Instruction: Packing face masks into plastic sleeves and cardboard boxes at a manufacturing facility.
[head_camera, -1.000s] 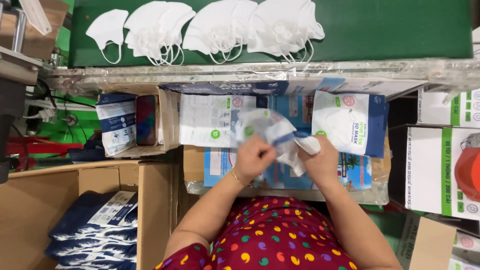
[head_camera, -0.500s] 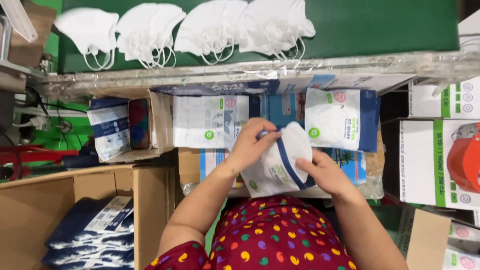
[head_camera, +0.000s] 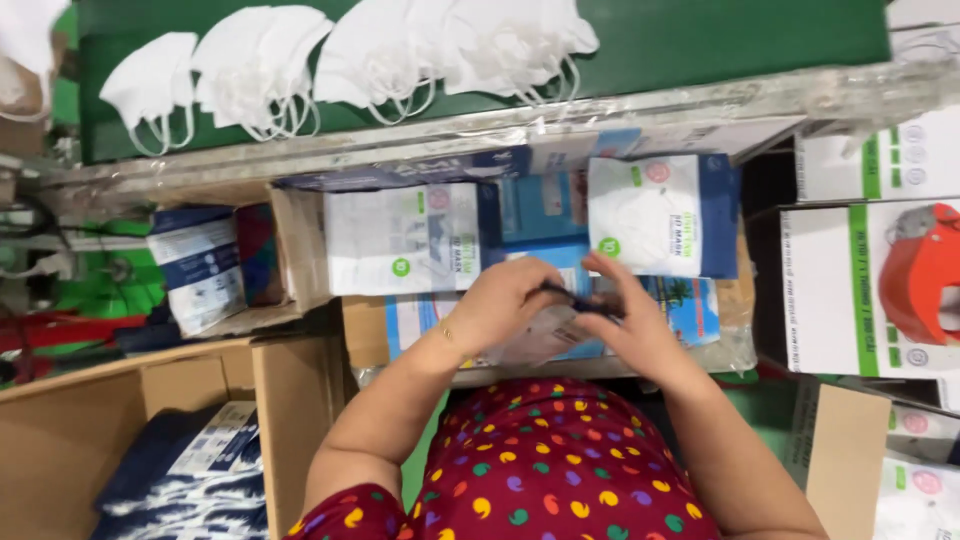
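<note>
Two hands are brought together over one packet, a flat, clear-fronted pouch with a dark blue band along its top edge, held just above the lap and in front of the work shelf. The left hand is closed on the packet's left end, thumb and fingers pinched at the dark band. The right hand is closed on the right end, fingers curled over the same band. The packet's long axis runs left to right, between the two hands, roughly level and parallel to the shelf edge. It lies directly between the hands, so neither is nearer; whether a mask is inside cannot be told, as the hands cover most of it.

Just beyond the hands, filled packets are stood in rows: a white stack to the left and another to the right, both near the fingertips. Loose white masks are laid on a green surface well beyond. A carton of dark blue packs is open at the lower left, and white boxes stand close on the right. Room is tight ahead and to the right; the freest space is found toward the body and down to the left, over the carton.
</note>
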